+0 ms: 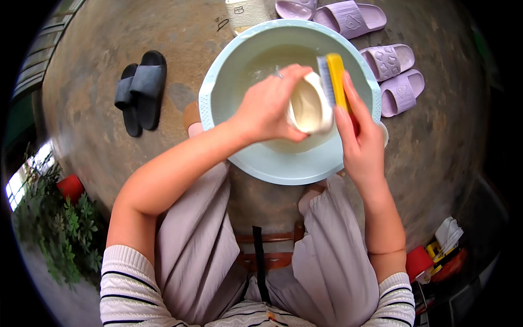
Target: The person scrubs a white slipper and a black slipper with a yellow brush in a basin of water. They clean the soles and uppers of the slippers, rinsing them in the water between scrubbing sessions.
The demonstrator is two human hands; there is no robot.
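Note:
Over a pale blue basin [286, 175] of cloudy water, my left hand [267, 106] grips a cream slipper [306, 104] by its side. The slipper is tilted so its hollow faces up toward me, and it is slightly blurred. My right hand [364, 139] is closed around a scrubbing brush [338, 82] with a yellow and red body. Its grey bristles face left, against or very near the slipper's right edge; I cannot tell whether they touch. The basin stands on the floor between my feet.
Beyond the basin lies another cream slipper [246, 15]. Several lilac slippers [351, 19] lie at the far right of the basin. A pair of dark slippers [147, 90] is at left. A leafy plant [65, 234] stands at the left edge, a red container [418, 261] at lower right.

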